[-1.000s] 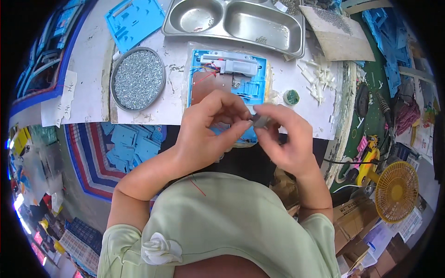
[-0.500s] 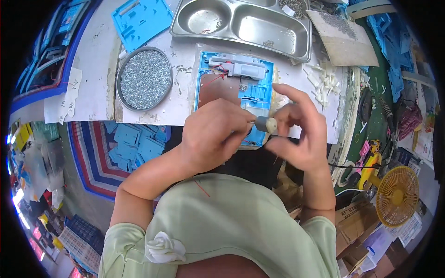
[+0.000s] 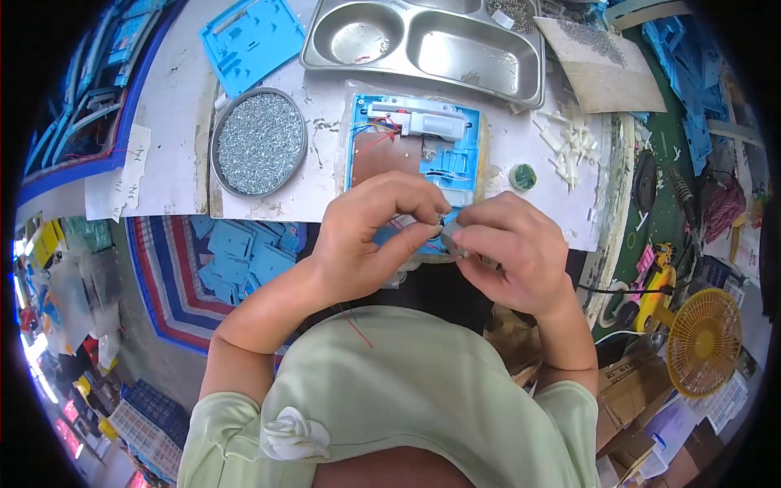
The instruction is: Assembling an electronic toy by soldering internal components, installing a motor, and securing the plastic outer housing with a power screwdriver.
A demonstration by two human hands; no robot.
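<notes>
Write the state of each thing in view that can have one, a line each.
Left hand: fingers curled at the grey part; grip unclear
Right hand: fingers closed on the grey part
Grey part: held, partly hidden
Blue casing: open, brown board exposed
Round dish: full of silvery pieces
Steel tray: uncovered
Striped bag: open, holding blue pieces
White pieces: loose, piled
Fan: spinning or still, unclear

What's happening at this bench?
A person is working bare-handed, pinching a small grey part between the fingertips of the left hand and right hand. Just beyond the hands, an open blue casing lies on the white worktop, with wires showing inside. To its left, small silvery pieces fill a round dish.
</notes>
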